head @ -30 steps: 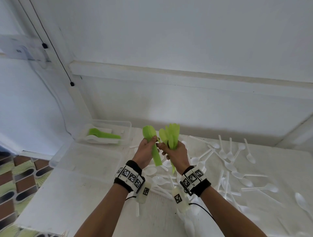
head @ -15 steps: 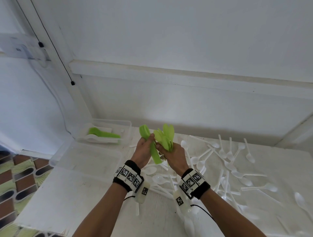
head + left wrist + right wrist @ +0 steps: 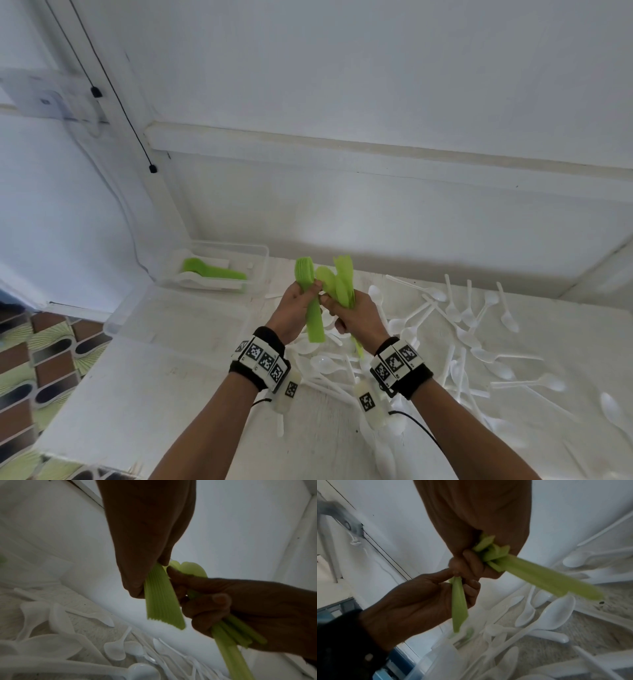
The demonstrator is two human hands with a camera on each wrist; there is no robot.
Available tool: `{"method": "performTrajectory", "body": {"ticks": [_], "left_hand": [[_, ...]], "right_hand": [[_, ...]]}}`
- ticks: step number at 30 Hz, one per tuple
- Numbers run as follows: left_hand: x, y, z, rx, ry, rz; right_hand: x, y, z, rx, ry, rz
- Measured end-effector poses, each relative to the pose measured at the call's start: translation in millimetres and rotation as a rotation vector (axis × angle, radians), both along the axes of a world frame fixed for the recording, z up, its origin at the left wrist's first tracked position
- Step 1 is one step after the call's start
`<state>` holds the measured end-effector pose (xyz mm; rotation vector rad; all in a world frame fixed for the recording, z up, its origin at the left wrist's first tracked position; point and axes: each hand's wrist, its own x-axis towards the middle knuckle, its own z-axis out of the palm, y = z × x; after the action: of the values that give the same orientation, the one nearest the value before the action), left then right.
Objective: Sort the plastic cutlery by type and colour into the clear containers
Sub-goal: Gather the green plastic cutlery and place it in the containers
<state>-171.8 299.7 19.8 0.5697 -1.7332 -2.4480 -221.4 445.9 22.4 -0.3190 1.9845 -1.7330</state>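
Note:
My left hand (image 3: 298, 306) grips a neat stack of green spoons (image 3: 310, 301), bowls up, handles fanned below the palm (image 3: 162, 601). Close beside it my right hand (image 3: 356, 313) holds a looser bunch of green cutlery (image 3: 340, 286), a spoon bowl and forks pointing up, handles poking out under the fist (image 3: 544, 577). The two hands touch above the white table (image 3: 154, 397). A clear container (image 3: 219, 270) at the far left holds green spoons lying on white ones. A second clear container (image 3: 178, 322) sits in front of it.
Several white plastic spoons (image 3: 459, 329) lie scattered over the right half of the table and beneath my wrists. A white wall stands just behind. The table's left edge drops to a patterned floor (image 3: 41, 370). A black cable (image 3: 123, 102) hangs at upper left.
Both hands have drawn together and shifted slightly; the green bunch in my right hand has been regripped, its heads closing up next to the left hand's stack.

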Motion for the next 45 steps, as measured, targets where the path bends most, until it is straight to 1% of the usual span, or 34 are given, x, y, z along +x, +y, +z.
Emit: {"method": "performTrajectory", "body": {"ticks": [2,4,6,8,10,14,17,19,22,24,26,28,30,32,35,39,41,45], "left_hand": [[-1,1,-2,-0.071,0.005,0.018],[-4,2,-3,-0.104,-0.009,0.05],[-6,0,-5,-0.107,-0.04,0.087],[-7,-2,-5,-0.09,-0.062,0.087],[-5,-2,-4,-0.039,-0.042,0.03],[0,0,4,0.059,-0.003,-0.149],[3,-5,5,0.122,-0.01,-0.222],[6,-10,2,0.154,-0.024,-0.257],[8,-7,3,0.207,-0.035,-0.234],[5,-1,2,0.253,-0.037,-0.173],[2,3,-2,0.334,-0.031,-0.12],[0,5,-5,0.398,-0.025,-0.081],[-3,4,-5,0.438,-0.013,-0.064],[-5,0,0,0.423,-0.012,-0.029],[-4,-12,-3,0.299,-0.034,0.039],[2,-16,-11,0.256,-0.065,-0.041],[4,-12,-14,0.243,-0.082,-0.059],[3,-1,-17,0.262,-0.052,-0.068]], "right_hand": [[1,-2,1,-0.035,-0.041,0.044],[2,-3,3,-0.065,-0.072,0.066],[3,-3,3,-0.097,-0.088,0.049],[3,-4,-1,-0.132,-0.104,0.009],[5,-4,-1,-0.167,-0.147,-0.035],[3,-7,6,-0.265,-0.32,-0.058],[-5,-3,13,-0.247,-0.512,-0.014],[-11,1,14,-0.211,-0.574,0.019],[-14,0,10,-0.146,-0.508,0.015],[-11,-4,8,-0.158,-0.428,-0.048],[-10,-11,4,-0.151,-0.29,-0.1],[-9,-19,-1,-0.046,-0.108,-0.104],[-9,-21,-1,0.039,-0.001,-0.101],[-11,-20,-5,0.016,-0.021,-0.096],[-12,-16,-7,-0.025,-0.092,-0.077],[-13,-11,-4,-0.06,-0.144,-0.007],[-10,-11,-2,-0.053,-0.125,-0.012],[-5,-11,-3,0.024,0.021,-0.046]]}}
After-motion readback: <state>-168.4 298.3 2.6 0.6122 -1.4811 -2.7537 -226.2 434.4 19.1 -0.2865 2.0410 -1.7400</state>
